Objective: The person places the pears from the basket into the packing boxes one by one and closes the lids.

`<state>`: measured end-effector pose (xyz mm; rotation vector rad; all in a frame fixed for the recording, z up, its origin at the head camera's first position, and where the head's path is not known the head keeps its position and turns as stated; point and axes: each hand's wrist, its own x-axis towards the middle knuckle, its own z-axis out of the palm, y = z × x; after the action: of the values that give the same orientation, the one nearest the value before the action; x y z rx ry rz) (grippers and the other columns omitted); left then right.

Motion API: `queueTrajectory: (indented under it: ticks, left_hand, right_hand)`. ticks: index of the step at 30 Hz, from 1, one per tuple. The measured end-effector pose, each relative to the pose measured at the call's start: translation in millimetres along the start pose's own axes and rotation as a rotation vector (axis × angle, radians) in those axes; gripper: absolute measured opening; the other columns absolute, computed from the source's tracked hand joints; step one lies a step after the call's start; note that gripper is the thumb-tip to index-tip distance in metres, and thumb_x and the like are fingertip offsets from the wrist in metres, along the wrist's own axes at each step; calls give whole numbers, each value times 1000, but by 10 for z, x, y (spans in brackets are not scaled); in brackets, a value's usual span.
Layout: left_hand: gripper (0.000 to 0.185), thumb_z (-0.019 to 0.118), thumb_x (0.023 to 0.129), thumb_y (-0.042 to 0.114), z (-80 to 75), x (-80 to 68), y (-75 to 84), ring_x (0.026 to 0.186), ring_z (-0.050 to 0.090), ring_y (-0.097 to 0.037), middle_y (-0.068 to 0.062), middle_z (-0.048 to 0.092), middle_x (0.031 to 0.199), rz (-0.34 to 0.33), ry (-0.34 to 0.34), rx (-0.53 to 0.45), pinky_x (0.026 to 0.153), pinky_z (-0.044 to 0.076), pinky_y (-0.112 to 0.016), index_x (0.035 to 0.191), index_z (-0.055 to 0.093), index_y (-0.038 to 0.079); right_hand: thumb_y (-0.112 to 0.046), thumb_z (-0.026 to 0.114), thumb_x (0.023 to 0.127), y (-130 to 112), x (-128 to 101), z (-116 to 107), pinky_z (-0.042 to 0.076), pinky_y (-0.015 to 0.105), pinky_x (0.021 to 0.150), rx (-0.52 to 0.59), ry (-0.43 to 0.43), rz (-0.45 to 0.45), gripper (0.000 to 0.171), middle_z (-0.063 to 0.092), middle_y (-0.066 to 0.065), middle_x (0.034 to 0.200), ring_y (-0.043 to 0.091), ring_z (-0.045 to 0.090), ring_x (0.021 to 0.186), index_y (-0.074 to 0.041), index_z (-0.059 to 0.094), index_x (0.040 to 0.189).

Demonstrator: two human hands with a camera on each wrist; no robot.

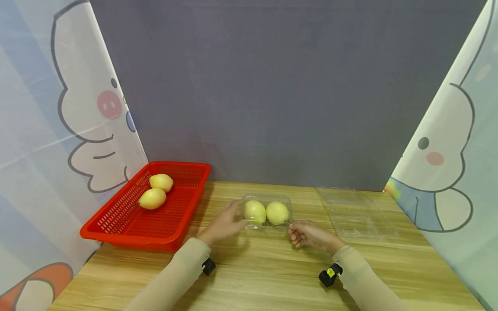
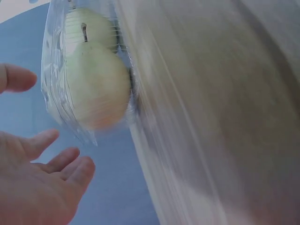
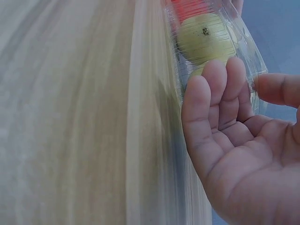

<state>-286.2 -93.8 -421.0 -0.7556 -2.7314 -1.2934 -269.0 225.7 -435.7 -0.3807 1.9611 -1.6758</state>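
While beside box (image 1: pixel 267 198), left hand (image 1: pixel 224 224) loose.

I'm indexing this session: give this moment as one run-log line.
left hand: beside clear container | right hand: at container's near right corner | container: two pears | red basket: two other pears

Container (image 1: pixel 268 196) on the table (image 1: pixel 256 272) before me, two pears (image 1: pixel 254 212) side by side inside, my left hand (image 1: pixel 225 223) at its left end, right hand (image 1: pixel 311 235) at its near right corner. Basket (image 1: pixel 180 216) left of it, two more pears (image 1: pixel 152 198) within. Packaging (image 1: pixel 359 218) lies right, panel (image 1: pixel 264 95) behind
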Motion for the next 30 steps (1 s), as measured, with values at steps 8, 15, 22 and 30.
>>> queueTrajectory:
  ticks: [8, 15, 22, 30]
  left_hand:
    - [73, 71, 87, 27, 109, 74, 47, 127, 49, -41, -25, 33, 153, 62, -8, 112, 102, 43, -57, 148, 43, -1]
    - [73, 70, 89, 25, 156, 102, 93, 111, 60, -31, -27, 22, 158, 42, -39, 123, 103, 43, -52, 150, 40, -1]
    - [72, 70, 89, 23, 162, 101, 126, 81, 61, -7, -26, 22, 158, 27, -42, 137, 96, 48, -45, 150, 40, -1]
    - [72, 72, 89, 20, 164, 109, 138, 82, 62, -9, -25, 23, 158, 14, -36, 122, 95, 48, -43, 149, 41, -3]
  right_hand:
    - [-22, 42, 107, 0, 2, 8, 54, 28, 72, -4, 5, 0, 29, 58, 4, 85, 15, 57, 75, 3, 56, 105]
    - [-22, 42, 107, -6, 2, 14, 54, 27, 72, -1, -7, -9, 29, 58, 3, 85, 15, 57, 75, 4, 56, 105]
    - [-22, 42, 107, 0, -10, 8, 54, 28, 72, -3, -7, -16, 30, 58, 4, 84, 15, 57, 75, 4, 56, 105]
    - [-25, 45, 106, 26, 3, -12, 54, 27, 71, 7, 2, -18, 31, 58, 4, 84, 15, 57, 74, 4, 57, 105]
